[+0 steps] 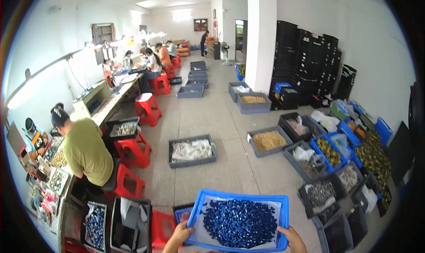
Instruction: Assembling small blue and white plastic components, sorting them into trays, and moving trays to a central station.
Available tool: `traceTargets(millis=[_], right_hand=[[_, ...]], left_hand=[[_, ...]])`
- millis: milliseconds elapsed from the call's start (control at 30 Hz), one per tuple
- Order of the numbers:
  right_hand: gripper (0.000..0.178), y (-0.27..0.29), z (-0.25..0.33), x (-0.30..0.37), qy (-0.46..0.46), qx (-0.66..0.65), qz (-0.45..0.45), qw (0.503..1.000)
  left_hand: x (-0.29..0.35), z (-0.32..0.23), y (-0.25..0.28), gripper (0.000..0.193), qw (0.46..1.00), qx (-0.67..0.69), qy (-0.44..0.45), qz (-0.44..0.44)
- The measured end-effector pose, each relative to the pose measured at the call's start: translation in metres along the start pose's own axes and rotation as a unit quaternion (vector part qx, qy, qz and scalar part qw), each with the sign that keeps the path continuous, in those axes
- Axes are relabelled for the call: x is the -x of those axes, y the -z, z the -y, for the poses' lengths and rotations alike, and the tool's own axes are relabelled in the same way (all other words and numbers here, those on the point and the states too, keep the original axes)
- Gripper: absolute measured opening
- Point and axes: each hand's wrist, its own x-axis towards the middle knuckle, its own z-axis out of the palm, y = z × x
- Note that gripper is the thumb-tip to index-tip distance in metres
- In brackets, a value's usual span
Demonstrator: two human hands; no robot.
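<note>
A shallow blue plastic tray is held level in front of me at the bottom of the head view. Its white lining carries a heap of small dark blue parts, too small to name. My left hand grips the tray's left rim, thumb over the edge. On the right side, my right hand holds the opposite rim. The fingers beneath the tray are mostly hidden.
A grey crate of white-wrapped pieces stands on the floor ahead. Grey crates, including one of tan parts, line the right. At left, a person in a green shirt sits at a workbench beside red stools. Black crates are stacked beyond a pillar.
</note>
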Motion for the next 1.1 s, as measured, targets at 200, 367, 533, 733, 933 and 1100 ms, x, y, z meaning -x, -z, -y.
traceTargets(millis=[200, 367, 533, 733, 933, 1100], right_hand=[[0.049, -0.017, 0.147, -0.192, -0.057, 0.018, 0.120, 0.991], [0.047, -0.064, 0.247, -0.368, -0.115, 0.080, 0.142, 0.980], [0.035, -0.091, 0.343, -0.530, -0.046, 0.094, 0.146, 0.984], [0.029, -0.142, 0.465, -0.705, -0.017, 0.077, 0.142, 0.987], [0.025, -0.257, 0.629, -0.858, -0.072, 0.075, 0.272, 0.957], [0.024, -0.336, 0.717, -0.948, -0.130, 0.045, 0.296, 0.945]], left_hand=[[-0.143, -0.083, -0.013, 0.037, 0.992, 0.058, 0.018, -0.107], [-0.299, -0.087, -0.002, 0.037, 0.985, 0.055, 0.022, -0.162], [-0.462, -0.184, 0.009, 0.035, 0.980, 0.023, 0.068, -0.184], [-0.660, -0.265, 0.019, 0.037, 0.983, 0.016, 0.045, -0.178], [-0.824, -0.308, 0.039, 0.042, 0.961, 0.030, 0.078, -0.265], [-0.897, -0.357, 0.083, 0.040, 0.929, 0.117, 0.105, -0.336]])
